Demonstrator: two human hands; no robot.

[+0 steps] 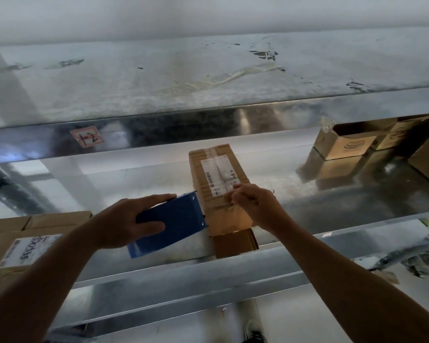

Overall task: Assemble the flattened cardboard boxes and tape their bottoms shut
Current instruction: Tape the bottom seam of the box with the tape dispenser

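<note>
A long narrow cardboard box (216, 169) lies on the metal shelf (139, 179), running away from me, with a white label and clear tape along its top. My left hand (134, 219) grips a blue tape dispenser (174, 224) held against the box's left side. My right hand (253, 206) is on the near part of the box top with its fingers curled, pinching at the clear tape there. The box's near end (235, 243) overhangs the shelf's front edge.
A labelled cardboard box (25, 243) sits at the left on the same shelf. Several open boxes (344, 144) stand at the back right. Another metal shelf (208, 78) is right above. A shoe (254, 335) shows on the floor below.
</note>
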